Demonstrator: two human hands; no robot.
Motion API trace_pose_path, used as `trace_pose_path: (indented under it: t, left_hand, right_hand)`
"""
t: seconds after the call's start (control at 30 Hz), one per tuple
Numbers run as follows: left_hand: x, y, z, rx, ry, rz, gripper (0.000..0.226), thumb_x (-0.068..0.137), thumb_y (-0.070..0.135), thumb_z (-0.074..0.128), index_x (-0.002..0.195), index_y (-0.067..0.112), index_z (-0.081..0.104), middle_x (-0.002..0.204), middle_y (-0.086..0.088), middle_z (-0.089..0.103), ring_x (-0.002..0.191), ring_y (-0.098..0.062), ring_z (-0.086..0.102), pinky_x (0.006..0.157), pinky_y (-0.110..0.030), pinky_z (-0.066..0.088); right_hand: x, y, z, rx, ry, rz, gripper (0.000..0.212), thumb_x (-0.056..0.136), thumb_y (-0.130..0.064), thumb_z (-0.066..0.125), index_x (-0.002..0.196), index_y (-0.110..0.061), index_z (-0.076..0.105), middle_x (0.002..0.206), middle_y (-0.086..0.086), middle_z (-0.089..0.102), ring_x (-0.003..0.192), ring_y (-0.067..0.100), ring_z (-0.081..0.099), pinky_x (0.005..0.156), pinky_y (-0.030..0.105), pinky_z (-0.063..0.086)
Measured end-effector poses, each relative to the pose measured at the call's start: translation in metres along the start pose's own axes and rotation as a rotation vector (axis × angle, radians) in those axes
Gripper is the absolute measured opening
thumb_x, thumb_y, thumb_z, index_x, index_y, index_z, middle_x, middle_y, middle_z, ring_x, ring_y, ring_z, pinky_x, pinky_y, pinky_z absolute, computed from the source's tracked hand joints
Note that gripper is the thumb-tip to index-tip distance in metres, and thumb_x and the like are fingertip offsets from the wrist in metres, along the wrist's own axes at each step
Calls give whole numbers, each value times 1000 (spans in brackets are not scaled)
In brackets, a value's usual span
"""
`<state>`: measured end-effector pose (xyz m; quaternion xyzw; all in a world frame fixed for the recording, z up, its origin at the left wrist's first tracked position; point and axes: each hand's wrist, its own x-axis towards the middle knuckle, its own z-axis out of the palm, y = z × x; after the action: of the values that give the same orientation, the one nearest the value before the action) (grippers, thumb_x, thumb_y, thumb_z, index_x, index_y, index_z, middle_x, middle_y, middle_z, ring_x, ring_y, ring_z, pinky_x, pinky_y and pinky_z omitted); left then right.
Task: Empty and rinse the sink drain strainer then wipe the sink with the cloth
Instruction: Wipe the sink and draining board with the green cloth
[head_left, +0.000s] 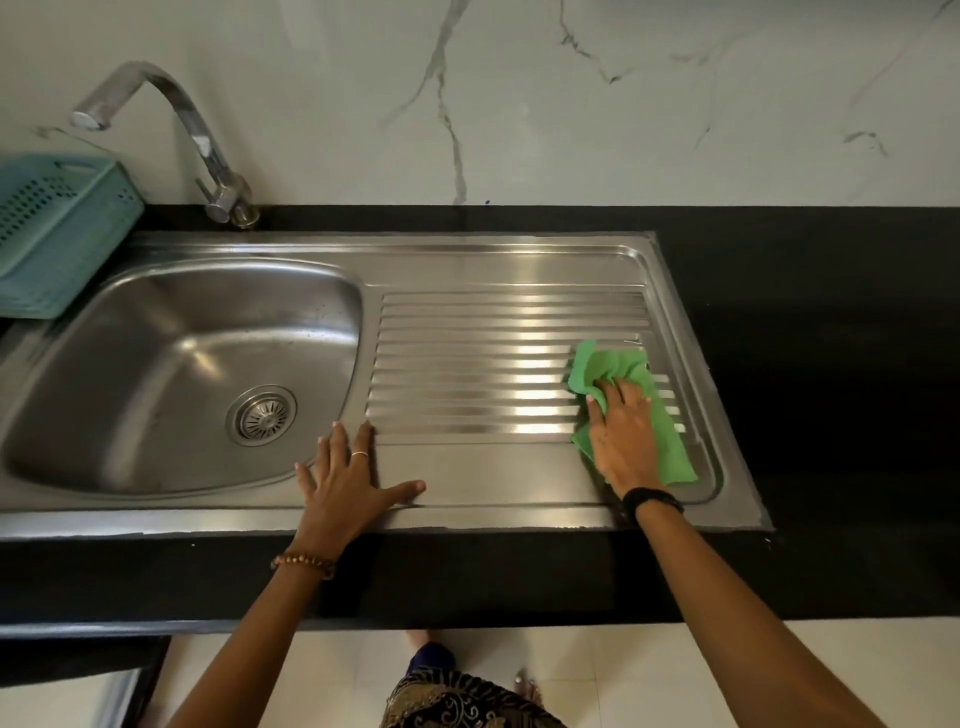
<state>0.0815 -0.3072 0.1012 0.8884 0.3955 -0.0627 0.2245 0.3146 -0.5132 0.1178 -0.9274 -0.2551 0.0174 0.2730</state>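
A steel sink (156, 332) with a ribbed drainboard (493, 364) is set in a black counter. The round drain strainer (262, 414) sits in the basin's drain hole. A green cloth (613, 371) lies crumpled on the right end of the drainboard. My right hand (621, 436) presses down on the cloth with fingers spread over it. My left hand (345, 480) rests flat and open on the sink's front ledge, between basin and drainboard, holding nothing.
A chrome tap (205, 150) curves over the basin's back left corner. A teal plastic basket (57, 228) stands on the counter at the far left. Black counter (805, 338) extends right of the sink. A marble wall rises behind.
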Motion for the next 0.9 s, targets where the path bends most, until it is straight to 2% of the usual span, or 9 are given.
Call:
trace_pose_path:
  t: [0.1,0.27,0.33,0.5,0.6,0.7,0.9]
  left_hand:
    - [-4,-5,-6,-28,19,33,114,65,74,55,147,18,-1,157,-13,-3,145,-29,-2,116,-49,1]
    - [-11,-9,-15,-3,41,64,113,67,72,55,147,9,5,158,-11,2,146,-22,4,118,-39,5]
    - [-14,-9,-19,3,63,61,112,68,70,56,147,8,6,158,-10,6,146,-20,6,118,-37,6]
    - [-25,-11,-22,38,47,21,106,70,76,38,147,10,7,157,-12,7,146,-22,6,119,-38,7]
    - [-30,-9,-17,71,42,1,92,81,67,40,147,13,7,158,-10,6,146,-22,1,118,-42,2]
    - [-34,6,-9,81,3,25,90,82,69,36,147,16,4,158,-8,1,146,-23,-4,117,-47,-3]
    - [-48,76,22,88,-122,255,85,81,72,30,146,29,-5,158,-1,-9,145,-21,-11,114,-48,-12]
  right_hand:
    - [-12,-41,32,22,-86,-96,39,97,-23,41,132,-7,47,139,12,44,133,29,35,119,42,13]
    - [-13,-144,96,24,-299,-427,39,96,-24,41,132,-11,47,142,9,42,134,28,33,118,43,14]
    - [-16,-179,117,-45,-392,-571,43,96,-27,39,136,-13,42,148,6,36,139,25,26,119,45,8]
    - [-26,-188,128,-74,-473,-725,45,98,-27,37,141,-17,35,154,2,28,144,20,18,119,42,0]
    - [-30,-169,117,-14,-497,-717,45,98,-29,36,142,-19,33,155,0,26,144,17,17,118,38,-1]
    - [-39,-144,103,-56,-476,-661,48,99,-34,33,145,-22,25,156,-2,21,145,15,13,118,38,-2]
    - [-37,-67,54,-84,-405,-402,51,99,-36,30,147,-25,15,158,-4,12,146,14,6,118,37,-3]
